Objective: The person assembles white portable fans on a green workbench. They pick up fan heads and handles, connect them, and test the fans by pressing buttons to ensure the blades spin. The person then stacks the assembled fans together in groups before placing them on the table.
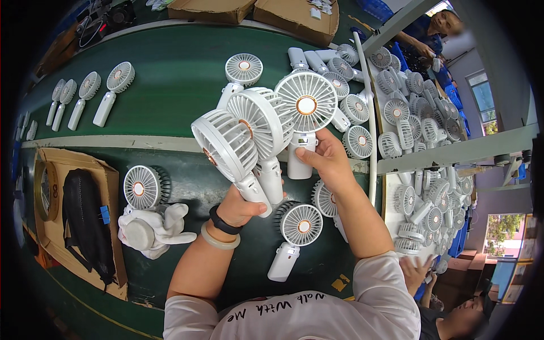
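My left hand [241,208] grips the handles of two white handheld fans [226,144], their round grilles fanned out above it. A black band and a pale bangle sit on that wrist. My right hand [326,158] holds a third white fan [306,105] by its handle, its grille with an orange centre facing up, right beside the other two. Below my hands a white fan [300,225] lies flat on the green belt [170,96], and another [324,199] is partly hidden under my right forearm.
Several fans lie in a row at the belt's far left [105,93]. A fan head [141,187] rests by a white glove [153,229]. A heap of fans fills the right-hand table [419,130]. Cardboard with a black bag [85,221] lies left. Other people work at right.
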Motion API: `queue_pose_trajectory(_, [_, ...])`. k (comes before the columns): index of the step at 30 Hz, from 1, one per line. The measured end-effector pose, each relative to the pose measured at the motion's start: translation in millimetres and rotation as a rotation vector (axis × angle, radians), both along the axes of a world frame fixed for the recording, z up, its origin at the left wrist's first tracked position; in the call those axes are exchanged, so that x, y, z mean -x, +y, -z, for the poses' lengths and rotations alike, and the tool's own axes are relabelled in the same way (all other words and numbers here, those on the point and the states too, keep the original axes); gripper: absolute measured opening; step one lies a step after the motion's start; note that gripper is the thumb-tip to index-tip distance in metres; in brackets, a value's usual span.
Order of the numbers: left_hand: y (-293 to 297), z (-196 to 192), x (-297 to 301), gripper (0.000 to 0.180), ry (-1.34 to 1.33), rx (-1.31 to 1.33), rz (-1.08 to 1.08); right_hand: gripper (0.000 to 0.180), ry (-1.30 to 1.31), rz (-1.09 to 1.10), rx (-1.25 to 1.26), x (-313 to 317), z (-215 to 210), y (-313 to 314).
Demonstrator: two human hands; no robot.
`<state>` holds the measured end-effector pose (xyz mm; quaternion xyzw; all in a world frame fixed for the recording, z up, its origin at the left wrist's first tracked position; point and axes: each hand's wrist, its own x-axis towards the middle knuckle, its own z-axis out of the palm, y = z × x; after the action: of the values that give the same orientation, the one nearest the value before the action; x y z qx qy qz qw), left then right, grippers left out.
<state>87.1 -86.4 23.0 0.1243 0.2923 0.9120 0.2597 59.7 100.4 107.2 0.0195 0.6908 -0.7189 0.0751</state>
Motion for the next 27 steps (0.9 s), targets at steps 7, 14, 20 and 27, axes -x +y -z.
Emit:
queue_pose_trajectory(7, [5, -10, 1, 0.097, 0.027, -0.024, -0.026, 0.044, 0.033, -0.012, 0.002, -3, 7, -2])
queue_pose_trajectory(14, [7, -17, -2, 0.087, 0.008, -0.157, 0.019, 0.048, 0.114, -0.092, -0.038, -14, 22, -10])
queue_pose_trajectory(20, [5, -1, 1, 0.088, 0.043, 0.079, -0.079, 0.054, 0.483, -0.184, -0.658, -57, 23, -35])
queue_pose_trajectory(27, [6, -3, 0, 0.067, 0.018, 0.172, -0.469, 0.035, 0.027, -0.072, -0.428, -34, 8, -12])
